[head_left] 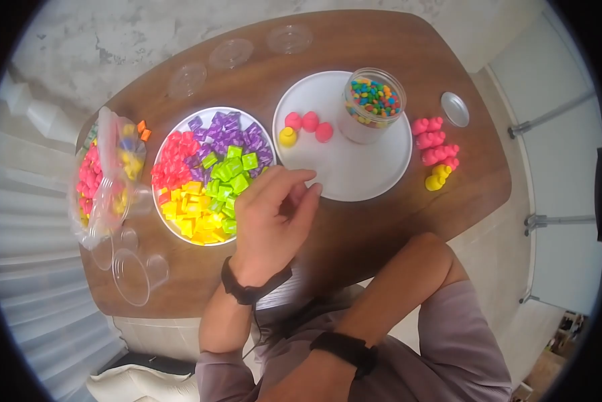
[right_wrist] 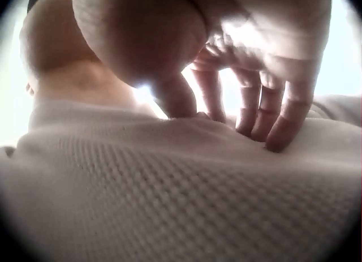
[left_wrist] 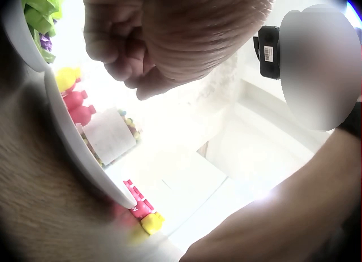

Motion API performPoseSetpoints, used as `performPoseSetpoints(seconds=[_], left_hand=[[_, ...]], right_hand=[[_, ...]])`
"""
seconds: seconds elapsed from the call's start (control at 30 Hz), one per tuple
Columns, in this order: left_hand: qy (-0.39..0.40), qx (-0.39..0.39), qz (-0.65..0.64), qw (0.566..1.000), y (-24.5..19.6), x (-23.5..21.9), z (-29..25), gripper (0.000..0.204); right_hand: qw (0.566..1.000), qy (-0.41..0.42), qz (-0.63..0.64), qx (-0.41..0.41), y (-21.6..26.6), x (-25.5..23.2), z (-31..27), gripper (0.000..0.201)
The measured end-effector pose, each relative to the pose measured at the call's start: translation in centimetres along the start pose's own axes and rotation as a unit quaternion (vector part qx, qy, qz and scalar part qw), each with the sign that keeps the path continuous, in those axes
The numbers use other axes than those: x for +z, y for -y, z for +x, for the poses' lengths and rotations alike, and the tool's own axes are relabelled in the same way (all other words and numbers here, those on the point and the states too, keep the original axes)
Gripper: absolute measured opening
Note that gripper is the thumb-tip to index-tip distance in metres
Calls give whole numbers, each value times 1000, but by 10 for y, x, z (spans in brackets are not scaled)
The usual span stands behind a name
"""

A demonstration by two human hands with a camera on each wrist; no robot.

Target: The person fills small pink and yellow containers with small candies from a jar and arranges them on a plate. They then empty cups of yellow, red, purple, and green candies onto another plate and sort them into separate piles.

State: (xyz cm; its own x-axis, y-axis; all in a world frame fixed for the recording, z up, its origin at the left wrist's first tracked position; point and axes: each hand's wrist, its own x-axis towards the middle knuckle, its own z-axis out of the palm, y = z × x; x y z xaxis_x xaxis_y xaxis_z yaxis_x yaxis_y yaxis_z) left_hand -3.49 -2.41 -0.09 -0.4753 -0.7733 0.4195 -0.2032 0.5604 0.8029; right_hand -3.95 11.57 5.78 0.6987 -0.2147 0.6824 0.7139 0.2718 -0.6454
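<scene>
The left hand point(head_left: 274, 208) is held over the near side of the table, between two white plates, its fingers loosely curled with nothing visible in them. In the left wrist view the same hand point(left_wrist: 175, 41) shows bent fingers. Cut off by the bottom edge, the right hand point(head_left: 307, 383) lies across the body. The right wrist view shows this right hand point(right_wrist: 243, 75) resting its thumb and fingertips on light textured cloth point(right_wrist: 169, 177). Wrapped candies in four colours cover the left plate point(head_left: 157, 201). The right plate point(head_left: 381, 175) holds a jar point(head_left: 364, 130), pink pieces point(head_left: 309, 121) and a yellow piece point(head_left: 287, 137).
A plastic bag point(head_left: 103, 228) of pink and yellow pieces stands at the table's left, near orange pieces point(head_left: 141, 126). Clear cups point(head_left: 132, 278) are at the near left, clear lids point(head_left: 231, 53) along the far edge. Pink figures point(head_left: 431, 139) and a silver lid point(head_left: 455, 109) lie right.
</scene>
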Motion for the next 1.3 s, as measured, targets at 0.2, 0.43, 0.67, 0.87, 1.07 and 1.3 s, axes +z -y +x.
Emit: performPoseSetpoints(seconds=[0.2, 0.43, 0.67, 0.87, 1.07, 1.3], left_hand=[[2, -16, 9, 1000, -8, 1, -1, 16], [7, 11, 12, 1000, -8, 2, -3, 17], [6, 38, 13, 999, -9, 1, -4, 17], [-22, 46, -1, 999, -3, -3, -3, 14], [-36, 57, -29, 997, 11, 1, -3, 10], [-69, 94, -27, 993, 20, 5, -4, 9]], right_hand=[[994, -12, -74, -74, -4, 8, -1, 18], [991, 128, 42, -27, -7, -5, 5, 24], [976, 162, 108, 94, 27, -39, 3, 23], [970, 202, 10, 138, 57, -55, -4, 19], [987, 42, -47, 151, 86, -56, 1, 22], [974, 38, 45, 217, 79, -73, 8, 18]])
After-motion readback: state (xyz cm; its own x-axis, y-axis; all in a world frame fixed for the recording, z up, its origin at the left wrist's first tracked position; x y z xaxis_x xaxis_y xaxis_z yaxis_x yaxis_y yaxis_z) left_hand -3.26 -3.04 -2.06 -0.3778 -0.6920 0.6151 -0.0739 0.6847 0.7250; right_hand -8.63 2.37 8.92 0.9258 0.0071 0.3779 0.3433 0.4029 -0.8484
